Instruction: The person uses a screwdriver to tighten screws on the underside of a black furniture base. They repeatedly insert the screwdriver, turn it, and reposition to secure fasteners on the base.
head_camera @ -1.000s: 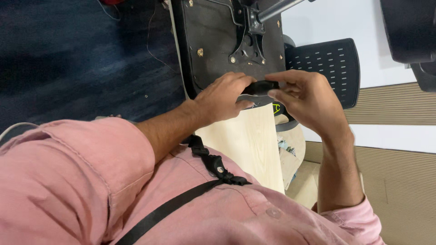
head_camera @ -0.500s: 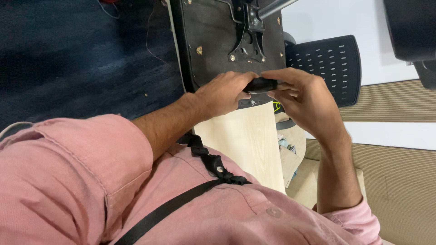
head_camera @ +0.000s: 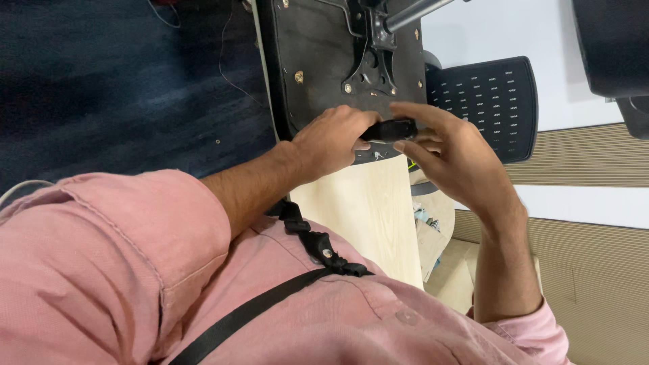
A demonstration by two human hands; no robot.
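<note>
My left hand (head_camera: 331,142) grips one end of a small black bar-shaped tool (head_camera: 391,130) at the near edge of an upturned black chair seat (head_camera: 318,61). My right hand (head_camera: 453,159) closes its fingers on the tool's other end. The seat's underside shows brass screws and a black metal mechanism plate (head_camera: 368,40) with a grey steel post. Both hands hover over a pale wooden board (head_camera: 365,216).
A black perforated chair back (head_camera: 487,101) lies to the right of the seat. Dark blue carpet (head_camera: 122,88) fills the left. A cardboard box with small parts (head_camera: 433,233) sits beside the board. My pink shirt and a black strap fill the foreground.
Both hands shifted slightly along the seat's edge with the black tool; my right fingers have spread out further over it. The view moved a little.
</note>
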